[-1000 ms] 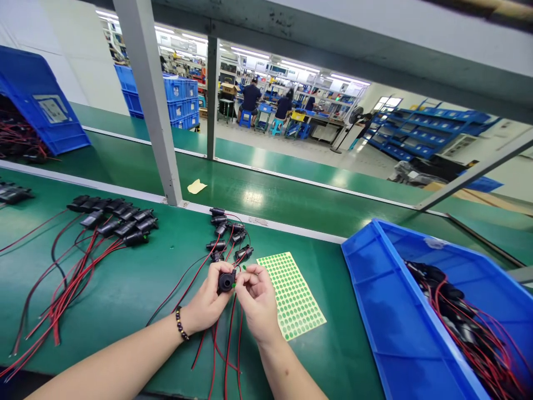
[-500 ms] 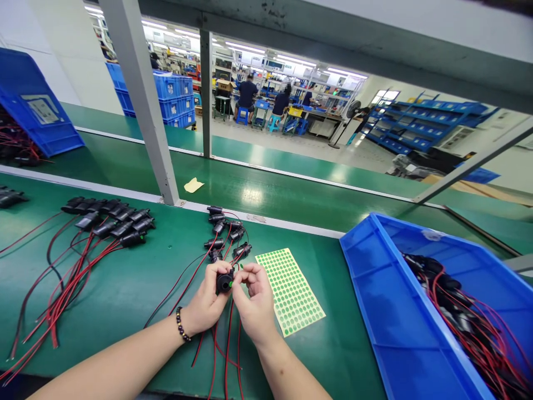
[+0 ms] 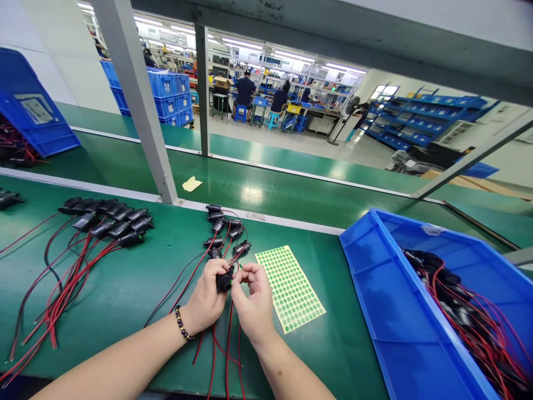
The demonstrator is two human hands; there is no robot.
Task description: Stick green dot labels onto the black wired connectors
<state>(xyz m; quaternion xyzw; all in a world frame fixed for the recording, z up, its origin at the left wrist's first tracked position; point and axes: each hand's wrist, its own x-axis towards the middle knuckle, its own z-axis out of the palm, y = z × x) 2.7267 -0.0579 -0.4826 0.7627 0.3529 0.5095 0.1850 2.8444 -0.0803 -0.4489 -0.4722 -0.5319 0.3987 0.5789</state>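
My left hand (image 3: 209, 290) is wrapped round a small black cylindrical part with wires (image 3: 224, 280), its round opening turned towards me. Thumb and forefinger of my right hand (image 3: 255, 294) are closed against the side of that part, on a tiny green dot sticker (image 3: 232, 282) that is mostly covered by the fingertips. To the right of this hand lies a pale sheet of green dot stickers (image 3: 291, 289). Several similar black parts (image 3: 216, 225) lie loose just beyond my hands, their red and black wires trailing towards me.
A row of black wired parts (image 3: 110, 216) lies on the green table (image 3: 166, 278) to the left. On the right stands a blue bin (image 3: 362, 278) holding more of them. Another blue bin (image 3: 39, 116) is at far left. A grey post (image 3: 137, 100) rises behind the table.
My hands stay together at the black part, and the right fingers have closed in slightly on its side. The camera view has shifted a little.
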